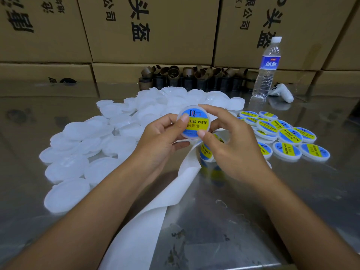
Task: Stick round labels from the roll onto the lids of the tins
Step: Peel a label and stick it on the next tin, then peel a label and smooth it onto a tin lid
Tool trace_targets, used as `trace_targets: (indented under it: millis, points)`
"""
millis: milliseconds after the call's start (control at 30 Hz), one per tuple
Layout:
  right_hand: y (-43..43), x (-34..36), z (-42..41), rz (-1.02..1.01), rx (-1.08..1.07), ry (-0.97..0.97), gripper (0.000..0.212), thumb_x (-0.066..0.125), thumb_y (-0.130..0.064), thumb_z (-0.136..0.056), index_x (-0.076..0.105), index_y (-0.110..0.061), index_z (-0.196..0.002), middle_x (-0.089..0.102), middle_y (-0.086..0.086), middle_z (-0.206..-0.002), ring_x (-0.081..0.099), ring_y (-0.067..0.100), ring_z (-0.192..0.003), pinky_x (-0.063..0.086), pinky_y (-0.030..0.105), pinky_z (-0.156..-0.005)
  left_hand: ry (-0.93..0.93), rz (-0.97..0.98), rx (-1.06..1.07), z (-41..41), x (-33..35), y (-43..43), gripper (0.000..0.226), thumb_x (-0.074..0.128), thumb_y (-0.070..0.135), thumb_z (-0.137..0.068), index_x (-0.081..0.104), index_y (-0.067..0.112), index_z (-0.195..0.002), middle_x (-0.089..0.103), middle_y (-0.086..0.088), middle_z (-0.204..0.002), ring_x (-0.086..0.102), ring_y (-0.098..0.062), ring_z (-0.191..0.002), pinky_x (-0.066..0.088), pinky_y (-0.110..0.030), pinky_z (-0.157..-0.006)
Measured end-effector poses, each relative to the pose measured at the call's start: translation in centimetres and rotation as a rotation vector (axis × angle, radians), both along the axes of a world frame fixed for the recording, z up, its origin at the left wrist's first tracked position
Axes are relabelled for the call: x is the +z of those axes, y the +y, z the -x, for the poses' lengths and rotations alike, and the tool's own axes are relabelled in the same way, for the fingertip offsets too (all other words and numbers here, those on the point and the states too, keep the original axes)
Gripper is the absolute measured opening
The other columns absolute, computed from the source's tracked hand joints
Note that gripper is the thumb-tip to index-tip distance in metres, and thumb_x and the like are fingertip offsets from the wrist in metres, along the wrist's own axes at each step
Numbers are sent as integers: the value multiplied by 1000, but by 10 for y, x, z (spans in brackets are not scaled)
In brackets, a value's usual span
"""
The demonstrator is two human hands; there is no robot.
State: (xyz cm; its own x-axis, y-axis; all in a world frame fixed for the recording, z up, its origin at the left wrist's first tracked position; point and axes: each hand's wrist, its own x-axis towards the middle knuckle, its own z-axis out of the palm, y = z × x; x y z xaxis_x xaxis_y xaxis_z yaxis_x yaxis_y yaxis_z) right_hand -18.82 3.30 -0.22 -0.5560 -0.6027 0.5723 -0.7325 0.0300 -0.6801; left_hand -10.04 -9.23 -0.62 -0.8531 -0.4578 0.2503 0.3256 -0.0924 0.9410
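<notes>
Closest to me, a long white backing strip point(148, 221) trails over the shiny metal surface point(243, 221), running from the near edge up between my forearms toward the roll of labels point(206, 152). The roll stands on the surface just under my right hand point(229, 147), which partly hides it, and blue and yellow labels show on its outer turn. Both hands are raised above the strip and grip one round white lid point(185, 134) between them, its top tilted toward me. My left hand point(159, 137) has its thumb pressed on the left edge of the label point(196, 123) stuck on that lid, with the fingers curled behind. My right hand pinches the lid from the other side, thumb at the lower right rim and forefinger over the top. The label is blue with a yellow band that reads "PASTE". To my left and beyond the hands lies a wide heap of plain white lids point(81, 137), overlapping one another. To my right lies a smaller cluster of labelled lids point(288, 134), faces up and partly stacked. Farther back, a row of brown cardboard cores point(187, 78) stands by the wall of boxes. Right of them is an upright water bottle point(266, 71) with a blue wrapper, and a white controller point(282, 92) lies just beside it. Stacked cardboard boxes point(148, 30) with black printed characters fill the background.
</notes>
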Motion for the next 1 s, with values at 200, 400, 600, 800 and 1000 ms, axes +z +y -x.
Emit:
trace_targets:
  millis: [200, 400, 600, 800, 1000]
  points:
    - [-1, 3, -2, 52, -10, -47, 29, 58, -22, -93, 62, -38, -117, 66, -10, -69, 63, 15, -77, 48, 27, -75, -14, 39, 31, -1, 0, -2, 17, 61, 42, -71, 62, 25, -70, 74, 0, -85, 68, -14, -80, 50, -21, -69]
    - [0, 3, -3, 79, -6, -93, 25, 62, -23, -90, 59, -37, -111, 68, -10, -69, 61, 4, -81, 46, 25, -77, 1, 38, 5, -1, -1, -4, 17, 62, 44, -71, 65, 30, -62, 74, 1, -87, 69, -13, -81, 50, -21, -69]
    - [0, 6, -3, 66, 14, -113, 24, 68, -21, -85, 58, -41, -93, 67, -17, -67, 61, 4, -77, 45, 26, -76, 15, 4, 23, 0, -2, -5, 21, 61, 42, -74, 68, 23, -77, 74, 2, -87, 69, -9, -78, 52, -18, -66]
    - [4, 10, 2, 225, 41, -296, 18, 67, -17, -87, 63, -33, -95, 72, -4, -72, 64, 6, -70, 51, 20, -69, -6, -78, 50, 3, -1, -6, 35, 58, 43, -78, 66, 18, -102, 74, 3, -91, 70, -12, -86, 54, -26, -76]
    - [12, 16, 26, 481, -136, -492, 22, 60, -13, -91, 59, -17, -113, 69, -18, -65, 66, -3, -72, 44, 7, -61, -29, -128, 80, 3, -4, -9, 19, 53, 30, -94, 65, 16, -97, 72, 5, -77, 69, -12, -76, 55, -22, -67]
